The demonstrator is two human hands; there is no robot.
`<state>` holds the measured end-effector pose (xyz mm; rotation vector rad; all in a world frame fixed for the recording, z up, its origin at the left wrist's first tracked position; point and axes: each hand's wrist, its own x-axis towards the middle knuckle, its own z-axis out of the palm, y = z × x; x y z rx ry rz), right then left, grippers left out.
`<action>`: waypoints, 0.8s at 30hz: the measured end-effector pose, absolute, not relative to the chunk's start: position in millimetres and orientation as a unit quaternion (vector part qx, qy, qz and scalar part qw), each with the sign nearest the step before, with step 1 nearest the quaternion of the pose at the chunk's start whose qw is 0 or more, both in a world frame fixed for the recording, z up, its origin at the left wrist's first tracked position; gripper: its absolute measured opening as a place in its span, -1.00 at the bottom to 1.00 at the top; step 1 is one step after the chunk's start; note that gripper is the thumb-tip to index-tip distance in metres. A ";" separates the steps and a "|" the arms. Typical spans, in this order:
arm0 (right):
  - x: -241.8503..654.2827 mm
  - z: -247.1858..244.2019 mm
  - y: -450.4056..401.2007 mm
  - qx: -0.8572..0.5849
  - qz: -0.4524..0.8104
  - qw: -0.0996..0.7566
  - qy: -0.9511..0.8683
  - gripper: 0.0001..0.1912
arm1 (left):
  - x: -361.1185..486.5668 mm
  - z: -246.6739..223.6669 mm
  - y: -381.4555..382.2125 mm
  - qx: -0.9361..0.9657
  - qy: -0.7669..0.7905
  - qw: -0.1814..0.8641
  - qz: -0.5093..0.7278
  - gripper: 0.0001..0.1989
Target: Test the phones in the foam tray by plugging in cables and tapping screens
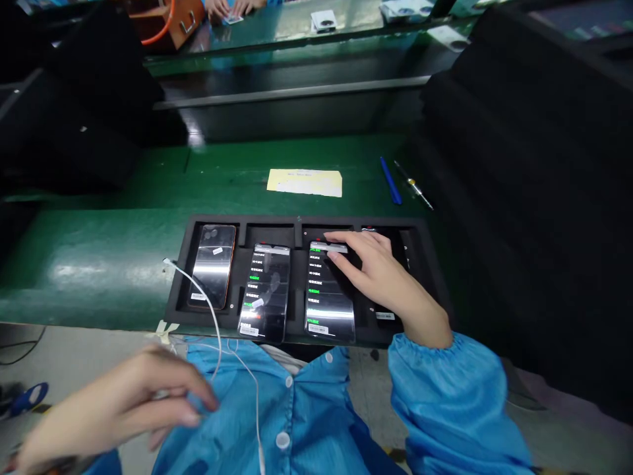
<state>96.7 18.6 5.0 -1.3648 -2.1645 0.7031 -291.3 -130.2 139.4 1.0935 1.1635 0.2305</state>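
Note:
My right hand (373, 264) reaches over a smartphone (329, 297) with a lit list of white and green lines. Its thumb and index finger are apart at the phone's top end. My left hand (128, 396), smeared by motion, hovers in front of the table edge at lower left, fingers loosely apart with nothing visible in them. A second lit smartphone (264, 290) lies to the left, tilted in the black foam tray (297, 223). At the tray's left end is a dark-screened phone (213, 264). Another phone (386, 315) is partly hidden beneath my right hand and wrist.
A white cable (212, 310) crosses the tray's left front edge and hangs to my lap. Beyond the tray lie a yellow paper strip (304, 183), a blue pen (390, 180) and a thin tool (415, 186). Black panels stand on both sides. Another person's hands (227, 8) show across the bench.

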 end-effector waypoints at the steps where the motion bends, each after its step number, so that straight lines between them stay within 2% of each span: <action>1: 96.5 5.9 18.1 -0.502 0.259 0.240 -0.789 -0.64 | -268.8 128.9 -125.2 0.504 0.504 0.697 0.075 -0.76; 6: 95.4 6.7 17.2 -0.500 0.261 0.244 -0.789 -0.63 | -172.5 78.5 -118.1 0.446 0.431 0.771 0.145 -0.56; 11: 95.2 5.7 16.5 -0.498 0.264 0.245 -0.789 -0.64 | -123.8 34.9 -137.0 0.318 0.416 0.827 0.204 -0.36; 16: 95.4 5.7 16.0 -0.496 0.261 0.251 -0.789 -0.64 | -111.6 13.6 -148.5 0.271 0.458 0.793 0.297 -0.33; 24: 95.0 6.3 15.3 -0.500 0.256 0.250 -0.789 -0.60 | -116.4 11.9 -149.0 0.264 0.478 0.773 0.321 -0.28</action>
